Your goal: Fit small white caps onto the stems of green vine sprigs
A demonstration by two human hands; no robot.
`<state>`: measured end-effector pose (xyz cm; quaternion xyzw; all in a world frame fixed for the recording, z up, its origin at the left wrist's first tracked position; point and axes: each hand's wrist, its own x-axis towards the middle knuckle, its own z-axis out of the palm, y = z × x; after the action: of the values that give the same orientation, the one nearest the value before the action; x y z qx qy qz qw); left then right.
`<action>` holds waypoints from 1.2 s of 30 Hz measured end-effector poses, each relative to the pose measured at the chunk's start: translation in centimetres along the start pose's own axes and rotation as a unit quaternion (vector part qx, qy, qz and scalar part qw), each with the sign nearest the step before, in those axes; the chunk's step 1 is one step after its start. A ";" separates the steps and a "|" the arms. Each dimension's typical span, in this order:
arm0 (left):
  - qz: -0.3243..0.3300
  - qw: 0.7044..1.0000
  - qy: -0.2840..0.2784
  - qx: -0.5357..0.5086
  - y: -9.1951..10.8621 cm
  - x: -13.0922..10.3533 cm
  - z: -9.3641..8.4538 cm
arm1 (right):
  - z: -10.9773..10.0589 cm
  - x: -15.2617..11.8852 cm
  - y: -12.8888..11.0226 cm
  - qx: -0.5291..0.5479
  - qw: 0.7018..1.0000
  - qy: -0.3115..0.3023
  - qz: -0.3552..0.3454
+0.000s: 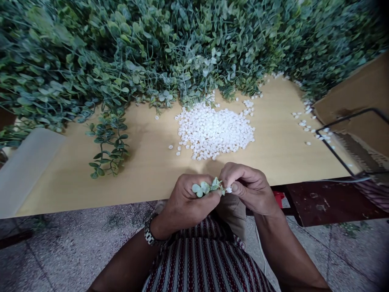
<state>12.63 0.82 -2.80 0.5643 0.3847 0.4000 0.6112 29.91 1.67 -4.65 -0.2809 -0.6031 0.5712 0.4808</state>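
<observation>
Sprig (200, 189) is up at the table's near edge, clamped between the thumb and fingers of the left hand (193, 202), its leaves showing between them. Right beside it, the right hand (253, 188) has thumb and forefinger pinched on a white piece (229, 190) at the sprig's end; whether the two are joined I can't tell from where I stand. Just beyond the hands a pile (215, 129) of such pieces lies on the table (146, 178), with a leafy stem (109, 148) to its left and thick greenery (136, 52) behind
</observation>
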 end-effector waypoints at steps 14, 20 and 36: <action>0.007 1.000 -0.013 -0.023 0.0 0.1 0.1 | -0.1 -0.2 0.0 -0.016 1.000 0.000 -0.002; 0.013 0.999 -0.010 -0.031 0.1 0.2 0.2 | -0.1 -0.2 0.1 -0.023 1.000 0.005 -0.005; 0.031 0.999 -0.019 0.013 0.0 0.0 0.2 | 0.2 -0.3 -0.2 -0.091 0.995 0.005 -0.041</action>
<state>12.78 0.76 -2.79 0.5910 0.3604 0.4028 0.5988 29.92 1.30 -4.57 -0.3008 -0.6614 0.4923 0.4794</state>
